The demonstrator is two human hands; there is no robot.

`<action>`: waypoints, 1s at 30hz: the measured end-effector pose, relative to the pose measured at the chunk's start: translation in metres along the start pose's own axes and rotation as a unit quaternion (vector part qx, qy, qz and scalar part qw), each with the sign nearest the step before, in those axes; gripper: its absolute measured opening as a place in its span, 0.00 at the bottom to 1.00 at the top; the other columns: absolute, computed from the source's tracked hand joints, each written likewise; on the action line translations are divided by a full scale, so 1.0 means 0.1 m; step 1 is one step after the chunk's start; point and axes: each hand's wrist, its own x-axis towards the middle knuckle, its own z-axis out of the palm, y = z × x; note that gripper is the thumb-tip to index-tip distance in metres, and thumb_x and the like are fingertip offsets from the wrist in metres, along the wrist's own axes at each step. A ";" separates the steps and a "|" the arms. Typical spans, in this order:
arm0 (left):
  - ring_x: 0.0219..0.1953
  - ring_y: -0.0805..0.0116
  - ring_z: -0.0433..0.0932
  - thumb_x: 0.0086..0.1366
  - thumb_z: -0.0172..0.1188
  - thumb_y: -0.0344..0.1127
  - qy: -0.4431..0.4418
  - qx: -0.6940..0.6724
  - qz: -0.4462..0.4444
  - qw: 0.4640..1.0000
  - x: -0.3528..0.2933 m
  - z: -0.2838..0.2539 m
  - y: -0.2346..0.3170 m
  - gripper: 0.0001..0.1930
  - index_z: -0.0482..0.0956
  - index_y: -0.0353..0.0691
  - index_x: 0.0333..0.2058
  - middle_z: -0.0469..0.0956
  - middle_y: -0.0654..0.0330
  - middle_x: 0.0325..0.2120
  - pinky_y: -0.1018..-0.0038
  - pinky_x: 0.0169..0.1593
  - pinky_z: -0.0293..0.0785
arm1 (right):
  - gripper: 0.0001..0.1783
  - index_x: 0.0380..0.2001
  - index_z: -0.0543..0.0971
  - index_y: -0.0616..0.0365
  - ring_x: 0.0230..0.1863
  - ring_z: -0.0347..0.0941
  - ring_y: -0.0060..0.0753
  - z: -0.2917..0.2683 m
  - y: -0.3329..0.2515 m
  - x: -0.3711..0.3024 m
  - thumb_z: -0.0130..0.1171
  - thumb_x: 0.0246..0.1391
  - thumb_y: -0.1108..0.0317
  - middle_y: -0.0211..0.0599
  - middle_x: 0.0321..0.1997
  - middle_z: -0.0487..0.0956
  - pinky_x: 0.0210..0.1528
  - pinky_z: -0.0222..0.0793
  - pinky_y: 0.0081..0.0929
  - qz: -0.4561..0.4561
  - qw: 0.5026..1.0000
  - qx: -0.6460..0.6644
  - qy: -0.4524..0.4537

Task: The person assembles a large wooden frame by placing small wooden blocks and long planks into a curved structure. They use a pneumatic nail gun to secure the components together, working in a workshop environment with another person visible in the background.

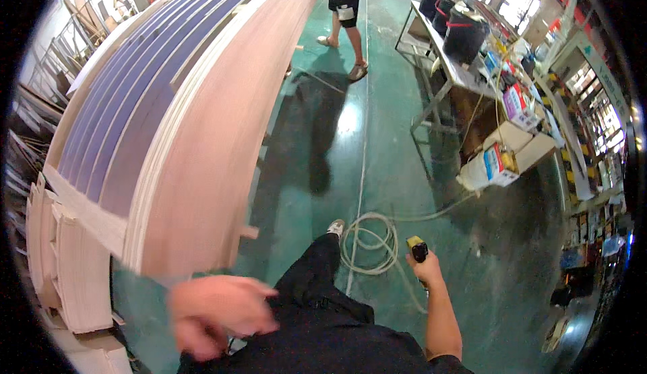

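Observation:
My right hand (426, 268) is closed round a yellow and black hand-held air tool (417, 247), shaped like a nail gun, out over the floor on my right. A pale clear hose (369, 244) lies coiled on the floor beside it, and one length runs back toward my right forearm. My left hand (222, 312) is in front of my body at the lower left, smeared by motion. Its fingers look partly bent, but what they hold, if anything, cannot be made out. Nearest to it is the end of a long wooden panel structure (202, 165) with a pinkish plywood side.
Dark blue strips (128, 111) line the structure's curved top. Plywood pieces (81, 266) are stacked at the left. Ahead, another person (345, 10) stands on the green floor. A workbench (441, 50) with black buckets (465, 34) runs along the right, near cardboard boxes (519, 145).

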 end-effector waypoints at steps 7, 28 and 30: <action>0.41 0.66 0.80 0.69 0.64 0.39 0.157 0.008 -0.350 0.923 1.64 -0.26 -3.79 0.12 0.82 0.37 0.43 0.83 0.56 0.37 0.67 0.47 0.77 | 0.25 0.57 0.70 0.52 0.47 0.79 0.65 -1.28 -0.27 2.25 0.61 0.57 0.66 0.56 0.43 0.83 0.47 0.75 0.57 -0.070 0.970 -0.214 0.087; 0.38 0.55 0.79 0.68 0.62 0.39 0.219 0.188 -0.405 0.867 7.78 -4.70 -7.20 0.11 0.79 0.36 0.40 0.79 0.51 0.34 0.63 0.44 0.75 | 0.45 0.76 0.46 0.62 0.64 0.70 0.63 -3.89 -0.65 11.57 0.55 0.66 0.61 0.59 0.67 0.68 0.64 0.67 0.55 0.194 0.953 -0.170 0.159; 0.51 0.44 0.76 0.68 0.64 0.43 0.082 0.320 -0.201 0.922 9.71 -5.50 -7.37 0.20 0.75 0.35 0.51 0.76 0.44 0.48 0.57 0.54 0.74 | 0.40 0.76 0.50 0.59 0.64 0.68 0.64 -3.69 0.06 11.98 0.53 0.68 0.60 0.56 0.68 0.67 0.63 0.67 0.56 0.179 0.908 -0.268 0.268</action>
